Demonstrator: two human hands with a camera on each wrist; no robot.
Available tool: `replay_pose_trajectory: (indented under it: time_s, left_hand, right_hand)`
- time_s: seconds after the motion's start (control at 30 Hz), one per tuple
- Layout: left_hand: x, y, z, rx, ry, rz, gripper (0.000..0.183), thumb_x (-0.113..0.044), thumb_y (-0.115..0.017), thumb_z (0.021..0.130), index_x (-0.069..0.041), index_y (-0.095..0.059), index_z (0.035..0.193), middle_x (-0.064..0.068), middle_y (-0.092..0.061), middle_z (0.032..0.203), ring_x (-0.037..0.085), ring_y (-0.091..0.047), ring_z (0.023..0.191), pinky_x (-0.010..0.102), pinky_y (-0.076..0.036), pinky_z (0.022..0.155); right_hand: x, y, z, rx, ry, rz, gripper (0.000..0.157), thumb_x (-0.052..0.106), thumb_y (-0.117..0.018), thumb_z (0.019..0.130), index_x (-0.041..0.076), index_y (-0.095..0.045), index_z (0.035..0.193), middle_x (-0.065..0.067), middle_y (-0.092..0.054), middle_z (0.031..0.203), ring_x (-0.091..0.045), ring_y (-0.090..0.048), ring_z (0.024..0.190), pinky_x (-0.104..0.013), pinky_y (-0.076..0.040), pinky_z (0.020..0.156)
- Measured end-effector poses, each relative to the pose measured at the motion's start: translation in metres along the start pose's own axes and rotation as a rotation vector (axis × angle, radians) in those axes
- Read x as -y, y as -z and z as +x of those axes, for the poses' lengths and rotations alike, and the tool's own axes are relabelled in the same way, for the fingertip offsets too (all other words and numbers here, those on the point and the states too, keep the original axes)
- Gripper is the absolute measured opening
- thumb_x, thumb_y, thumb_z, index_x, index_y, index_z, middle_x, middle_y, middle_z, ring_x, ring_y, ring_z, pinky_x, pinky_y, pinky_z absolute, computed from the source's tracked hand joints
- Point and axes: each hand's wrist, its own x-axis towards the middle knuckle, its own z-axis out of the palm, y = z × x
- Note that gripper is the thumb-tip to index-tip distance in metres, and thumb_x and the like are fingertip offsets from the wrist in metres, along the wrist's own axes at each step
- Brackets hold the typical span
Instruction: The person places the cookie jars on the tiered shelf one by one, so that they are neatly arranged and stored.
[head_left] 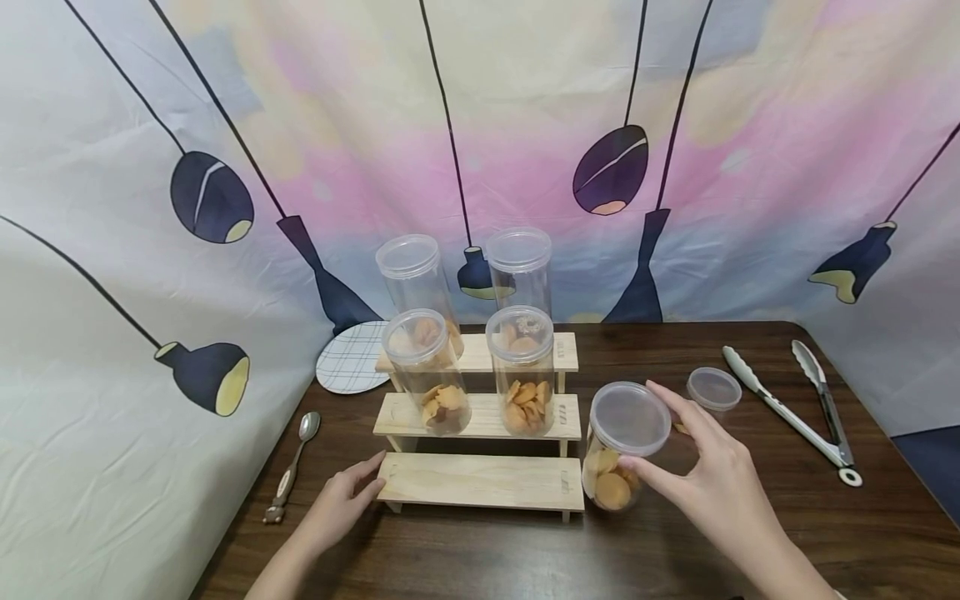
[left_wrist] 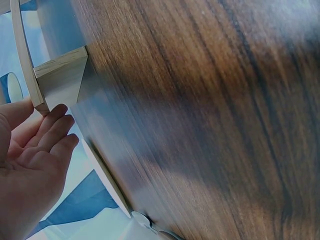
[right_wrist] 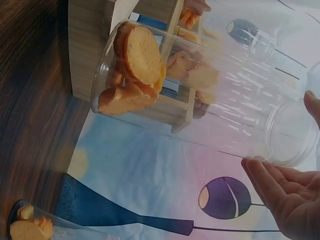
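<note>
My right hand holds a clear lidded jar near its top, thumb on one side and fingers on the other. Round cookies lie in the bottom of this jar, which is just right of the lowest step of a wooden tiered rack. At that step's left end, my left hand pinches the board between thumb and fingers. Two similar jars with cookies, a left one and a right one, stand on the middle step. Two more jars are on the top step behind them.
Right of my right hand stands another lidded jar, partly hidden by that hand. Spread tongs lie at the far right. A spoon and a round checked mat are on the left. Patterned fabric hangs behind the table.
</note>
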Motion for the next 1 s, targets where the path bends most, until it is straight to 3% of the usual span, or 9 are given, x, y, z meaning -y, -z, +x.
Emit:
replay_pose_trajectory:
  time_s: [0.2, 0.63, 1.0]
  left_hand:
    - [0.000, 0.000, 0.000, -0.002, -0.001, 0.004, 0.044, -0.014, -0.061, 0.096, 0.006, -0.052, 0.134, 0.022, -0.055, 0.131, 0.036, -0.049, 0.123, 0.051, -0.040, 0.100]
    - [-0.002, 0.001, 0.001, 0.011, 0.005, 0.002, 0.044, -0.015, -0.061, 0.096, 0.006, -0.052, 0.134, 0.022, -0.054, 0.132, 0.037, -0.048, 0.124, 0.052, -0.039, 0.101]
    - [-0.001, 0.000, 0.000, 0.009, 0.010, 0.013, 0.044, -0.014, -0.061, 0.096, 0.006, -0.052, 0.134, 0.023, -0.054, 0.132, 0.037, -0.048, 0.123, 0.052, -0.039, 0.100]
  right_hand:
    - [0.002, -0.002, 0.000, 0.010, 0.023, 0.041, 0.089, 0.031, -0.092, 0.063, 0.032, -0.049, 0.141, 0.006, -0.059, 0.119, -0.018, -0.065, 0.093, -0.007, -0.044, 0.079]
    - [0.017, -0.014, 0.005, 0.048, 0.088, 0.134, 0.087, 0.034, -0.091, 0.063, 0.032, -0.049, 0.140, 0.011, -0.058, 0.120, -0.013, -0.063, 0.097, -0.014, -0.049, 0.080]
    - [0.024, -0.041, 0.004, 0.098, 0.213, 0.331, 0.085, 0.026, -0.091, 0.065, 0.019, -0.051, 0.140, 0.006, -0.060, 0.118, -0.015, -0.060, 0.105, -0.022, -0.052, 0.083]
